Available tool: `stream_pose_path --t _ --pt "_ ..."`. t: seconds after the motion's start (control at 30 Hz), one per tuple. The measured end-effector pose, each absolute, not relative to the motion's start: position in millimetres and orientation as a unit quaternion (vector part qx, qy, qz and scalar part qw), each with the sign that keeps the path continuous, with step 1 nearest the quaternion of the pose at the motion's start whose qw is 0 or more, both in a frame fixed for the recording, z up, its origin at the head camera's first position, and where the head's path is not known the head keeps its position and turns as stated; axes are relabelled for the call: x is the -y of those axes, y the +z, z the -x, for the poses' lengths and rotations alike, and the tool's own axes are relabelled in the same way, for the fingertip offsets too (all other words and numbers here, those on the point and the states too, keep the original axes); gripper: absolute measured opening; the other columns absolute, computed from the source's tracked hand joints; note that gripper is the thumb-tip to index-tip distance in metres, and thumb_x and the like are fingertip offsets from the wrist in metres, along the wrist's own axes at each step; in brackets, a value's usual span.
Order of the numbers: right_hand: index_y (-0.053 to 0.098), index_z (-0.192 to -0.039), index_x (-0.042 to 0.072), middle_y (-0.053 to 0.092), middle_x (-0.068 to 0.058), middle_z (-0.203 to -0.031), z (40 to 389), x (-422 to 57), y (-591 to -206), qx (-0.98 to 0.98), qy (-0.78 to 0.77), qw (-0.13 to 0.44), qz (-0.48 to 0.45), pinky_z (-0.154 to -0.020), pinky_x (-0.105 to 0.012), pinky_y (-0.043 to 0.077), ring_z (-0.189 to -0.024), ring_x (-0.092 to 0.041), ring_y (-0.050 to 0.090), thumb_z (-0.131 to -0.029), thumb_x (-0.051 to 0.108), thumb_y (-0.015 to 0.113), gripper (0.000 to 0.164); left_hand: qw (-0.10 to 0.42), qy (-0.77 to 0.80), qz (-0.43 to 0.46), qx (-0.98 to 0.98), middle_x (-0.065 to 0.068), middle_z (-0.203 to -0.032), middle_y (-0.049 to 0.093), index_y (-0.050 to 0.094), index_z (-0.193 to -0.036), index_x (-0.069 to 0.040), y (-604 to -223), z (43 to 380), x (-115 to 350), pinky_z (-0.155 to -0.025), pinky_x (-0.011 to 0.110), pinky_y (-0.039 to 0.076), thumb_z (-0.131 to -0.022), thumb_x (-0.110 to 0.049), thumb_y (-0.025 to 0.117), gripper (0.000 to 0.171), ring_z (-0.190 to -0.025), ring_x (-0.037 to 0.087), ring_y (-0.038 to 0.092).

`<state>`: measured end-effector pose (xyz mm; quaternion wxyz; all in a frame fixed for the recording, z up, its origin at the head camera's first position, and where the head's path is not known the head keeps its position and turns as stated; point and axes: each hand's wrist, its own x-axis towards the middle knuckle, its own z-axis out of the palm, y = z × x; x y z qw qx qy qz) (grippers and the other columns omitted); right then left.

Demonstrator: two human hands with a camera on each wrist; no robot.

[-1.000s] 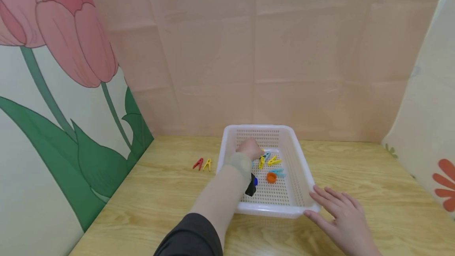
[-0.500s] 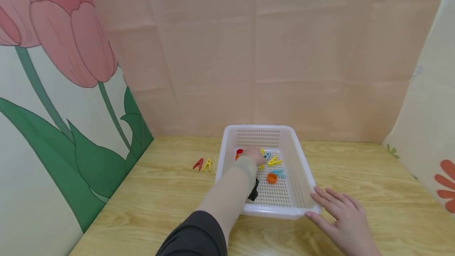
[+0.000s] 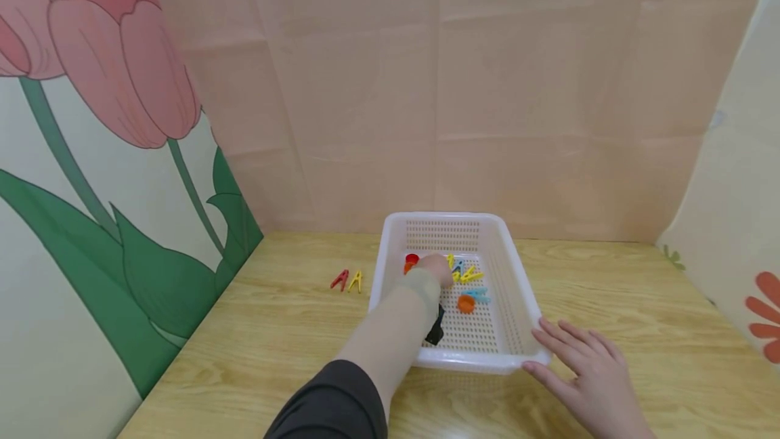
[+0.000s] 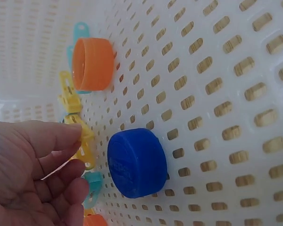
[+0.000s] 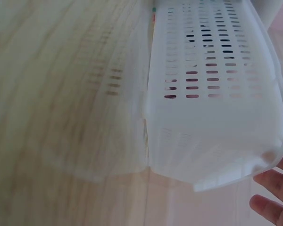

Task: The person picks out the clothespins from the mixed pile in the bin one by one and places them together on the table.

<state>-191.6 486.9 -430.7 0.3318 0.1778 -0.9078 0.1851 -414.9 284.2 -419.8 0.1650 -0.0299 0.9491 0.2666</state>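
Note:
My left hand (image 3: 437, 269) reaches into a white perforated plastic basket (image 3: 469, 358). In the left wrist view, the thumb and forefinger of the left hand (image 4: 42, 165) pinch a yellow clothespin (image 4: 86, 149). Beside the fingertips lie a blue bottle cap (image 4: 137, 163) and a light-blue clothespin (image 4: 92, 186); an orange cap (image 4: 96, 63) sits farther along. My right hand (image 3: 588, 374) touches the basket's near right corner with straight, spread fingers. At the right edge of the right wrist view, fingers (image 5: 273, 186) show by the basket rim.
Within the basket are also a red cap (image 3: 412, 259), yellow clothespins (image 3: 472, 275) and a light-blue clothespin (image 3: 478, 295). On the wooden table (image 3: 286, 330), left of the basket, lie a red clothespin (image 3: 340, 280) and a yellow clothespin (image 3: 356, 281). A tan cloth (image 3: 439, 87) hangs behind.
My left hand has moved slightly right and nearer inside the basket, uncovering the red cap and coming onto a yellow clothespin. The right hand stays at the corner.

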Motion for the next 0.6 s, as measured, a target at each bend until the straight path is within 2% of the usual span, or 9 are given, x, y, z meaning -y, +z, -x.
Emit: stream_pose_path --t 0.1,0.2,0.4,0.6 --pt "0.070 -0.116 0.018 0.064 -0.001 -0.126 191.7 -486.8 -431.0 0.907 0.185 0.333 -0.178 -0.105 -0.045 0.021 -0.118 -0.024 0.050 -0.068 0.039 0.083 0.054 0.170 0.249 0.024 -0.953 -0.001 -0.098 0.058 0.067 -0.108 -0.016 -424.3 420.1 -284.9 -0.074 0.034 0.047 -0.081 -0.023 0.076 0.029 -0.087 0.020 0.054" --pt "0.070 -0.117 0.018 0.064 -0.001 -0.125 191.7 -486.8 -431.2 0.907 0.184 0.334 -0.178 -0.106 -0.044 0.021 -0.118 -0.023 0.049 -0.068 0.039 0.083 0.054 0.165 0.225 0.013 -0.960 -0.001 -0.104 0.055 0.067 -0.110 -0.015 -430.7 426.0 -286.2 -0.081 0.034 0.047 -0.079 -0.023 0.079 0.034 -0.090 0.019 0.051" --pt "0.070 -0.117 0.018 0.064 -0.001 -0.125 192.1 -487.3 -431.7 0.906 0.180 0.337 -0.180 -0.107 -0.040 0.020 -0.120 -0.019 0.048 -0.069 0.040 0.083 0.054 0.163 0.184 -0.004 -0.969 0.001 -0.113 0.050 0.067 -0.112 -0.014 -435.7 430.2 -286.3 -0.090 0.034 0.043 -0.082 -0.022 0.075 0.033 -0.096 0.020 0.046" --pt "0.070 -0.118 0.018 0.064 -0.001 -0.126 192.2 -487.1 -431.4 0.909 0.179 0.331 -0.179 -0.108 -0.042 0.019 -0.120 -0.020 0.048 -0.070 0.041 0.082 0.054 0.159 0.161 -0.017 -0.974 0.002 -0.109 0.049 0.067 -0.109 -0.013 -431.0 425.8 -284.3 -0.087 0.034 0.044 -0.081 -0.024 0.076 0.032 -0.093 0.021 0.047"
